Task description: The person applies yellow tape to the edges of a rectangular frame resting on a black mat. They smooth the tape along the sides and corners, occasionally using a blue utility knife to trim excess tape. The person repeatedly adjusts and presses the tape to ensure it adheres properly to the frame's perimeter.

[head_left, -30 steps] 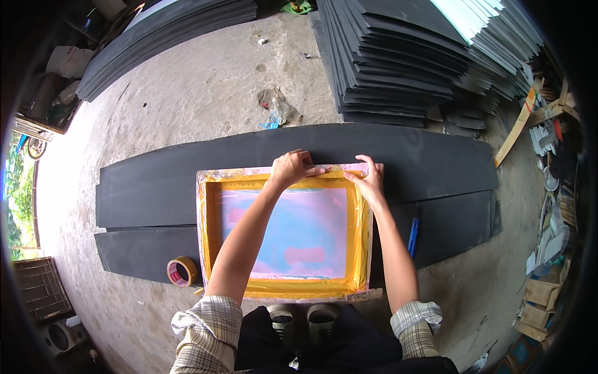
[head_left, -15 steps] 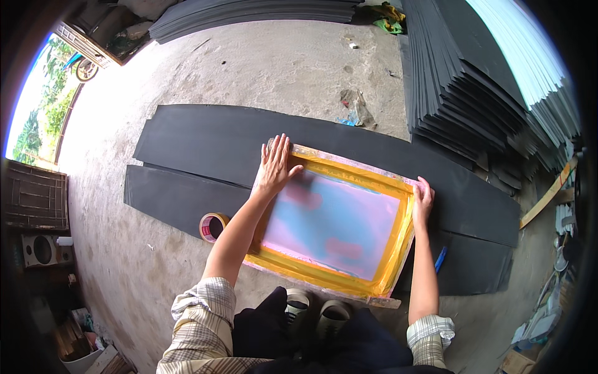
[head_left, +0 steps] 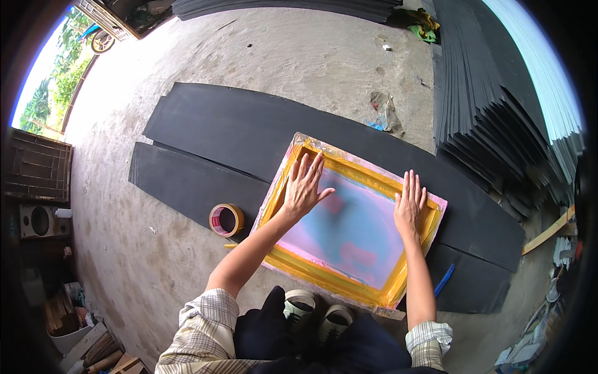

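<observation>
Fingers spread flat, gripping nothing — left hand at ten o'clock on the yellow-framed screen, right hand at two o'clock. Screen already seated on black foam sheet; pressing seemingly underway — lifting not yet done.

The yellow-taped rectangular screen frame holds smooth pink-and-blue mesh, probably fabric. The long matt black foam-like sheets lie on the rough grey concrete floor; the glossy tape roll sits nearby.
</observation>
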`<action>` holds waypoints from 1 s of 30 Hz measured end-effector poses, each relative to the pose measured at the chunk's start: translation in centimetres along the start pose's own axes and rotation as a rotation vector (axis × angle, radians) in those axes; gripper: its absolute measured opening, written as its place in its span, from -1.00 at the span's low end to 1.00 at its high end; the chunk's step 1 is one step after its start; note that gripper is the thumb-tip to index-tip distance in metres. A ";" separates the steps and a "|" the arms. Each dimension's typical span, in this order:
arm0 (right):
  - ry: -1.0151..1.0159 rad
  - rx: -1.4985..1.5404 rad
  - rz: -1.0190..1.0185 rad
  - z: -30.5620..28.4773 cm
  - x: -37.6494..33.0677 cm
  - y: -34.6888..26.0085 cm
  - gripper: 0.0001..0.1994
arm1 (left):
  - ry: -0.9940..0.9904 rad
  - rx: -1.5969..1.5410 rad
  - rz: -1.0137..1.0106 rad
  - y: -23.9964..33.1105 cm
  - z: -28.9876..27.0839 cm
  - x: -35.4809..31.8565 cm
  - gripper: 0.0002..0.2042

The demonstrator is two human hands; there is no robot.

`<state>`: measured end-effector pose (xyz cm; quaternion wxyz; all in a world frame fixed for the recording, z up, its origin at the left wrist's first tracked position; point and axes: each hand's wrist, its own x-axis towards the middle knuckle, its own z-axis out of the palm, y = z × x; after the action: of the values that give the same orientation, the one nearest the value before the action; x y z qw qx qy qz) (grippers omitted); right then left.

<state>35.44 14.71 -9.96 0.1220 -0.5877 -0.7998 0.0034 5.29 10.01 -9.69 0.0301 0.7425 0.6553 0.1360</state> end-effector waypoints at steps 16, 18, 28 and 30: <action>-0.019 -0.057 0.037 -0.7 1.4 -1.4 -0.40 | 0.297 -0.032 -0.225 -2.2 -2.3 4.4 -0.51; -0.074 0.059 -0.011 -0.2 3.6 -3.7 -0.40 | 0.316 -0.211 -0.233 -5.5 -1.5 5.4 -0.53; -0.163 0.194 -0.282 2.7 10.9 -11.4 -0.49 | 0.156 -0.710 -0.229 -8.8 0.6 5.8 -0.64; -0.130 0.179 -0.306 3.3 11.6 -12.2 -0.50 | 0.132 -0.678 -0.267 -8.1 0.7 6.0 -0.61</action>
<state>20.10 22.33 -9.10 0.1211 -0.4444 -0.8826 0.0941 -1.77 17.10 -11.20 0.2493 0.5878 0.6648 0.3879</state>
